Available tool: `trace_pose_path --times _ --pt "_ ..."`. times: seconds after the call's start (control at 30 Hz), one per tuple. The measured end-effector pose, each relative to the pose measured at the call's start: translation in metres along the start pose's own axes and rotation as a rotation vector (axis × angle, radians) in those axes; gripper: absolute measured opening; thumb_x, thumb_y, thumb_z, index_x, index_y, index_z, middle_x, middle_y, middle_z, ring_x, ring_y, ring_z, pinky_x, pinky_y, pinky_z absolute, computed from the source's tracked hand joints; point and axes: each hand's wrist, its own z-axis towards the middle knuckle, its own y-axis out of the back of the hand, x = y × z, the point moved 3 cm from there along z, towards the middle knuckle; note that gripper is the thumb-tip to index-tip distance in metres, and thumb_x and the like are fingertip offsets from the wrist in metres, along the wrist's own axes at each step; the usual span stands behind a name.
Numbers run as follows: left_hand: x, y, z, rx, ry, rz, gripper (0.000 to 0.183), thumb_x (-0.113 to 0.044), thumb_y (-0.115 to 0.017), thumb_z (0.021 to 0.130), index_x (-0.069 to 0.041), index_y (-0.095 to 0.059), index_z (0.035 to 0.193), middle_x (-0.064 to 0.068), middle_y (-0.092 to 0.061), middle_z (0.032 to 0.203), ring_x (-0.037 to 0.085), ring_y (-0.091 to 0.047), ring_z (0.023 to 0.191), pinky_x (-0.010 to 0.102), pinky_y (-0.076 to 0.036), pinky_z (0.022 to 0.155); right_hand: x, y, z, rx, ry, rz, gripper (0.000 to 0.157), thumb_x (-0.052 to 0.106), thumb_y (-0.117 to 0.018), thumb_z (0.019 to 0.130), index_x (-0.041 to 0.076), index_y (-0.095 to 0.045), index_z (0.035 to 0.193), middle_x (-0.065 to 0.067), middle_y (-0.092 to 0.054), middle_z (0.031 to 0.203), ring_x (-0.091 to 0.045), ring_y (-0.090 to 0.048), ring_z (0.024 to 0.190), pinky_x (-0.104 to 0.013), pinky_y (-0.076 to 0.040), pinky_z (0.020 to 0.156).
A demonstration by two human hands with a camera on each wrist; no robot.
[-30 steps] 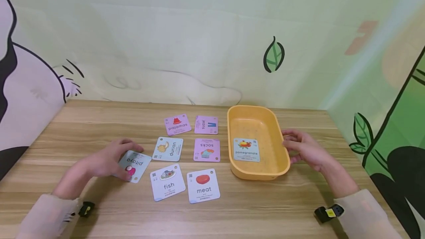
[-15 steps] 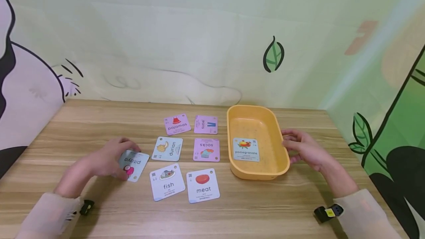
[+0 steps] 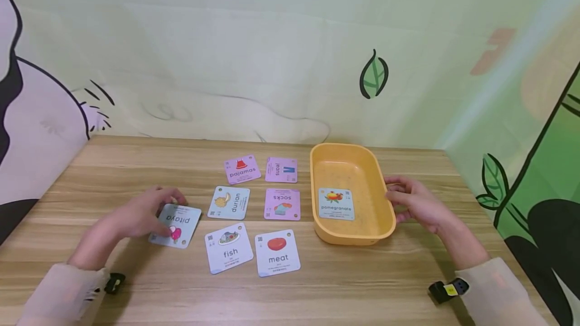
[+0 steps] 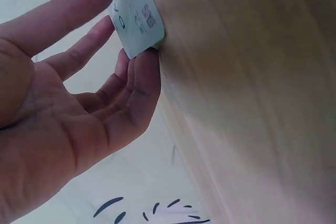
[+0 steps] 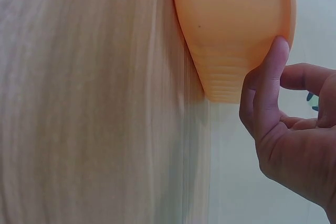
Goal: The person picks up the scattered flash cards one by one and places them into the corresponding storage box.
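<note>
My left hand [image 3: 140,213] holds the light-blue pitaya card [image 3: 181,220] at the left of the table. The thumb lies over its left side, and other fingers reach its far edge. In the left wrist view the fingers curl at a corner of the card [image 4: 142,27]. My right hand [image 3: 419,202] grips the right side of a yellow plastic tray [image 3: 386,215]. The right wrist view shows a fingertip at the rim of the tray [image 5: 236,14], with the other fingers bent. Inside the tray lies a pomegranate card [image 3: 336,204].
Between hand and tray lie a durian card [image 3: 228,202], a fish card [image 3: 228,248], a meat card [image 3: 277,253], a socks card [image 3: 282,205], a pajamas card [image 3: 242,169] and a jeans card [image 3: 281,170]. A printed cloth wall [image 3: 204,64] stands behind the wooden table [image 3: 353,286].
The pitaya card has turned and shifted slightly left with my left hand, showing more of its face. My right hand, the tray and the other cards stay put.
</note>
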Motion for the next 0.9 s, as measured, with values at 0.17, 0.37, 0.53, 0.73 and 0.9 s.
trace_pose_path --times 0.17,0.37,0.53,0.73,0.9 --pt "0.005 0.004 0.0 -0.019 -0.02 -0.01 0.046 0.002 -0.085 0.075 -0.006 -0.068 0.117 0.013 -0.06 0.107 0.03 -0.052 0.091 0.04 -0.047 0.074 -0.001 0.0 0.0 0.001 0.002 -0.001 0.059 0.012 -0.053 0.106 -0.011 -0.025 0.153 -0.034 -0.049 0.136 -0.022 -0.067 0.1 -0.037 -0.062 0.066" --pt "0.013 0.01 -0.003 -0.052 -0.008 -0.102 0.04 0.008 -0.077 0.08 -0.003 -0.069 0.117 0.016 -0.061 0.111 0.027 -0.054 0.086 0.036 -0.049 0.067 -0.001 0.0 0.0 0.002 0.003 0.001 0.059 0.012 -0.053 0.106 -0.011 -0.025 0.153 -0.034 -0.049 0.136 -0.022 -0.067 0.1 -0.037 -0.062 0.066" --pt "0.019 0.012 -0.007 -0.022 0.024 -0.239 0.04 0.01 -0.072 0.084 0.001 -0.066 0.123 0.019 -0.057 0.114 0.027 -0.059 0.088 0.034 -0.058 0.068 -0.001 0.0 0.0 0.001 0.008 0.0 0.059 0.011 -0.053 0.106 -0.011 -0.025 0.153 -0.035 -0.049 0.136 -0.023 -0.067 0.1 -0.037 -0.062 0.065" --pt "0.022 0.015 -0.01 0.006 0.023 -0.368 0.039 0.009 -0.069 0.087 0.006 -0.064 0.125 0.019 -0.055 0.114 0.03 -0.06 0.093 0.035 -0.061 0.073 -0.001 -0.001 0.0 0.004 0.004 -0.002 0.059 0.012 -0.053 0.106 -0.011 -0.025 0.153 -0.034 -0.049 0.136 -0.023 -0.067 0.1 -0.037 -0.062 0.066" --pt "0.021 0.017 -0.013 0.02 0.002 -0.434 0.04 0.007 -0.07 0.089 0.008 -0.062 0.128 0.021 -0.056 0.113 0.029 -0.062 0.094 0.037 -0.062 0.075 0.0 -0.001 0.0 0.003 0.0 -0.002 0.059 0.012 -0.053 0.106 -0.011 -0.025 0.153 -0.033 -0.049 0.136 -0.022 -0.066 0.1 -0.037 -0.062 0.066"
